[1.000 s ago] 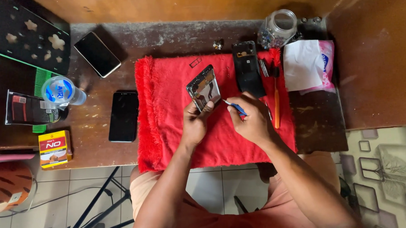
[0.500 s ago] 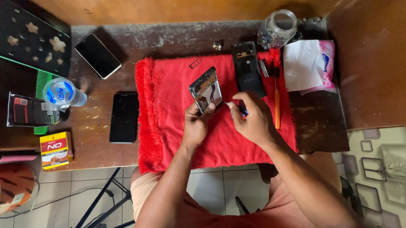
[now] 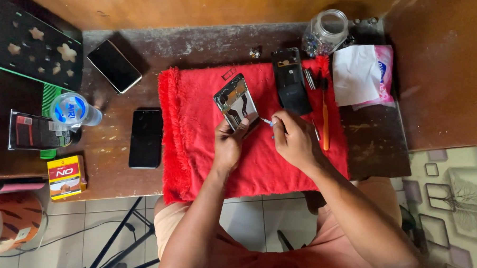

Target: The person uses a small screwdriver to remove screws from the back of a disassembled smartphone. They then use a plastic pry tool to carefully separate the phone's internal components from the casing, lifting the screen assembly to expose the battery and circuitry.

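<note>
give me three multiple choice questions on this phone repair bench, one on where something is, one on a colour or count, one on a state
1. Where does the clear glass jar stand?
A. at the far edge of the table, beyond the red cloth
B. on the floor tiles
C. in the left hand

2. What colour is the cloth under the work?
A. blue
B. red
C. white

3. In what state is the phone held by the left hand?
A. sealed in a box
B. folded in half
C. opened, back cover off, insides showing

Answers:
1 A, the jar sits near the wooden wall past the cloth's far right corner.
2 B, the fringed cloth is plainly red.
3 C, its inner parts show while the right hand puts a small tool to it, and a separate black back cover lies nearby.
</note>
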